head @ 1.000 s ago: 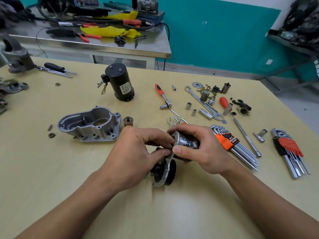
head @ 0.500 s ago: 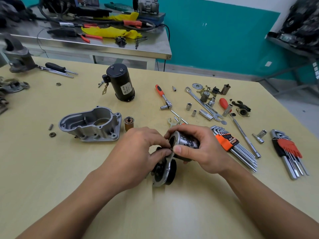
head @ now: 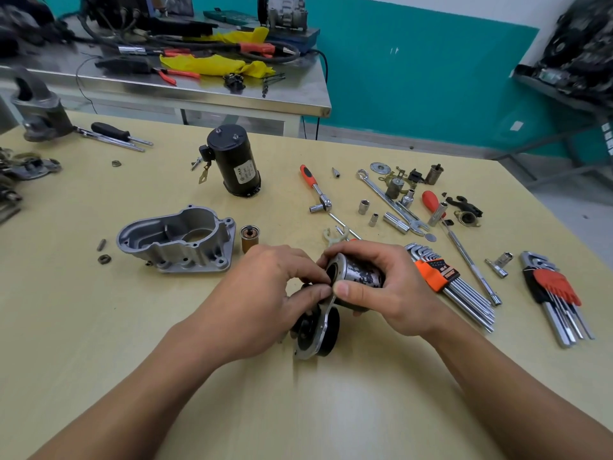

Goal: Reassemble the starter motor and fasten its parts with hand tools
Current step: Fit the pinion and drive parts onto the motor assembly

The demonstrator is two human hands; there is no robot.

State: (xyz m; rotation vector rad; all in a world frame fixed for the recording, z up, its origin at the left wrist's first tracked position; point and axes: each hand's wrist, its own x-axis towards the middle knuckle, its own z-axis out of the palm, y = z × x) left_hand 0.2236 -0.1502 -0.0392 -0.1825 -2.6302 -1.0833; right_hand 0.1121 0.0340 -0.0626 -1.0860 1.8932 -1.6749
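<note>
On the bench (head: 99, 343), the solenoid assembly (head: 363, 277) stands tilted. The right hand (head: 394, 293) wraps its cylinder; the left hand (head: 265, 300) pinches the rim of its open mouth. Best steady the cylinder and seat parts squarely.

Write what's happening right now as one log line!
left hand: pinches rim of metal cylinder | right hand: grips it | grey housing: lies apart on table

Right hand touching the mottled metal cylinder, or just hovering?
Touching. Head view shows the right hand with fingers curled over the mottled metal cylinder and thumb pressed at its flanged end.
</note>
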